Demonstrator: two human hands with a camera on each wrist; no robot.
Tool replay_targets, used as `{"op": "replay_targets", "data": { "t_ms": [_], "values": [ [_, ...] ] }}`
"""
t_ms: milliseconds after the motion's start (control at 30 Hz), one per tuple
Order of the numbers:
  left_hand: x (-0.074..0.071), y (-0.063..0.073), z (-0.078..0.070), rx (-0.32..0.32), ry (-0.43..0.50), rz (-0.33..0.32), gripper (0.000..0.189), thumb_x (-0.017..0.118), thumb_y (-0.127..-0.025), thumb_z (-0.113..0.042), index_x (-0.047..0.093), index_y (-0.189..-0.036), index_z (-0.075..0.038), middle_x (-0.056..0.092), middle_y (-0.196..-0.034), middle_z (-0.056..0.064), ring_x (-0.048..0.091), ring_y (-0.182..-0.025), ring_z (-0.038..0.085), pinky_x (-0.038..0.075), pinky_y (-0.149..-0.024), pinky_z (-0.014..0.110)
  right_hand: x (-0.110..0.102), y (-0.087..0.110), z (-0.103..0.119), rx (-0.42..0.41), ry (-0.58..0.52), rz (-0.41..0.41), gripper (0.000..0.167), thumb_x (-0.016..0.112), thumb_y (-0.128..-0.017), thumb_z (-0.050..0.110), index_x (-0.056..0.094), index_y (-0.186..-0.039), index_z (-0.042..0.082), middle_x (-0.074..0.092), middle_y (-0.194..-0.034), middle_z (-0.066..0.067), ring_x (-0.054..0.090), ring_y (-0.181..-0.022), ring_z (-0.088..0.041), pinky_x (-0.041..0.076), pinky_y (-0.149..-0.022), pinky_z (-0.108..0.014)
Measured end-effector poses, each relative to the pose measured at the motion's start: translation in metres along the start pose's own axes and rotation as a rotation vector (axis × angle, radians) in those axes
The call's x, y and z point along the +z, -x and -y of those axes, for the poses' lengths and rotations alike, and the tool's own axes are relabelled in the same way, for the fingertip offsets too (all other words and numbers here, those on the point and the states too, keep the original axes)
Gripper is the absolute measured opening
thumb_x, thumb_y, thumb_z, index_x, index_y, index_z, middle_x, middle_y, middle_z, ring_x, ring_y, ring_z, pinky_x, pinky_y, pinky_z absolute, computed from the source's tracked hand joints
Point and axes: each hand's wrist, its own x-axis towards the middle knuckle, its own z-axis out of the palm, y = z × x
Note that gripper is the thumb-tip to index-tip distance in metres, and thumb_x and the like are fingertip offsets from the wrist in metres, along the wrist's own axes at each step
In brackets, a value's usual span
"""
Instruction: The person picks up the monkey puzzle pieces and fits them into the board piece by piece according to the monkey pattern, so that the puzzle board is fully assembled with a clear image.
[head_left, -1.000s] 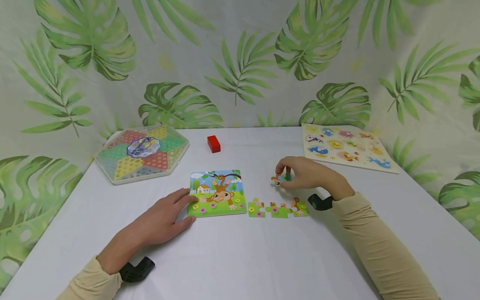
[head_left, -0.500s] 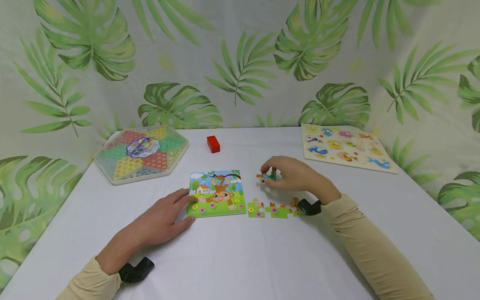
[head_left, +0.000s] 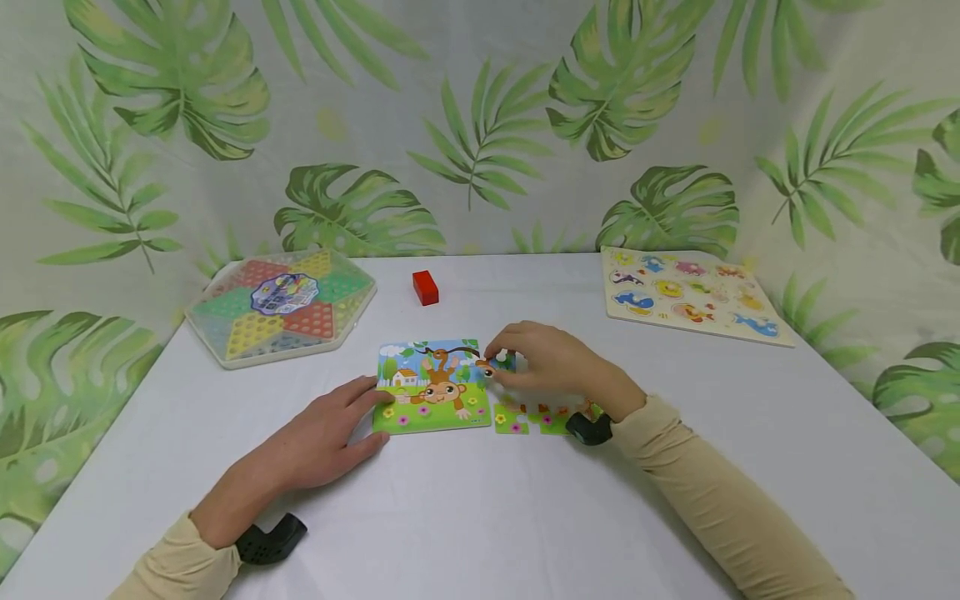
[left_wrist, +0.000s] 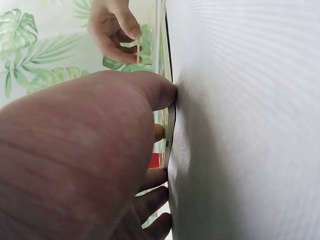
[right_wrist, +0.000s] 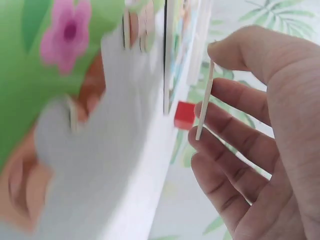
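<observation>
In the head view, a square picture board (head_left: pixel 431 421) of a monkey hanging from a branch lies on the white table. My left hand (head_left: pixel 318 437) rests at its left side, index finger on the picture and thumb at the lower left corner. My right hand (head_left: pixel 562 362) pinches a jigsaw piece (head_left: pixel 505 363) showing a monkey's eye, by the board's upper right edge. The right wrist view shows this piece (right_wrist: pixel 205 102) edge-on between thumb and fingers, above the table. Below that hand, several jigsaw pieces (head_left: pixel 512 421) lie in a row beside the board, partly covered by my right wrist.
A hexagonal Chinese checkers board (head_left: pixel 281 308) lies at the back left. Behind the picture board sits a red block (head_left: pixel 425 287). At the back right is a wooden sea-animal puzzle board (head_left: pixel 693 300). A leaf-patterned curtain (head_left: pixel 480 125) encloses the table.
My right hand has moved left with the pinched jigsaw piece, from above the right end of the row to the picture board's right edge. The left hand has stayed in place.
</observation>
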Motion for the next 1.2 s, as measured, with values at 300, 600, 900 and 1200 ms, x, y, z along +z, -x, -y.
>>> {"op": "replay_targets", "data": {
  "t_ms": [300, 600, 900, 1200],
  "values": [
    [-0.003, 0.001, 0.0, 0.029, -0.005, -0.019, 0.048, 0.066, -0.101, -0.032, 0.055, -0.143, -0.012, 0.045, -0.156, 0.021, 0.046, -0.142, 0.043, 0.042, -0.113, 0.06, 0.016, -0.012, 0.016, -0.037, 0.046, 0.023, 0.025, 0.069, -0.098, 0.036, 0.074, -0.118, 0.022, 0.071, -0.122, 0.006, 0.064, -0.115, -0.014, 0.055, -0.098, -0.036],
    [-0.003, 0.0, 0.0, 0.017, 0.007, 0.001, 0.049, 0.065, -0.101, -0.034, 0.054, -0.144, -0.013, 0.043, -0.157, 0.02, 0.045, -0.143, 0.043, 0.041, -0.113, 0.061, 0.024, -0.017, 0.026, -0.069, 0.097, 0.018, 0.025, 0.069, -0.099, 0.039, 0.074, -0.117, 0.023, 0.073, -0.117, 0.007, 0.066, -0.109, -0.014, 0.057, -0.093, -0.035],
    [-0.003, 0.0, -0.001, 0.023, 0.009, -0.003, 0.049, 0.065, -0.102, -0.035, 0.053, -0.145, -0.013, 0.043, -0.157, 0.02, 0.045, -0.143, 0.043, 0.041, -0.113, 0.061, 0.022, -0.026, 0.038, -0.123, 0.149, 0.039, 0.022, 0.072, -0.098, 0.033, 0.077, -0.115, 0.02, 0.074, -0.119, 0.005, 0.068, -0.111, -0.017, 0.058, -0.093, -0.036],
    [-0.002, -0.001, 0.0, 0.023, 0.001, -0.002, 0.05, 0.065, -0.102, -0.035, 0.053, -0.145, -0.013, 0.043, -0.157, 0.02, 0.046, -0.142, 0.043, 0.041, -0.113, 0.061, 0.02, -0.026, 0.038, -0.089, 0.169, 0.121, 0.025, 0.073, -0.098, 0.031, 0.078, -0.122, 0.022, 0.072, -0.127, 0.005, 0.064, -0.118, -0.017, 0.056, -0.098, -0.035]
  ]
}}
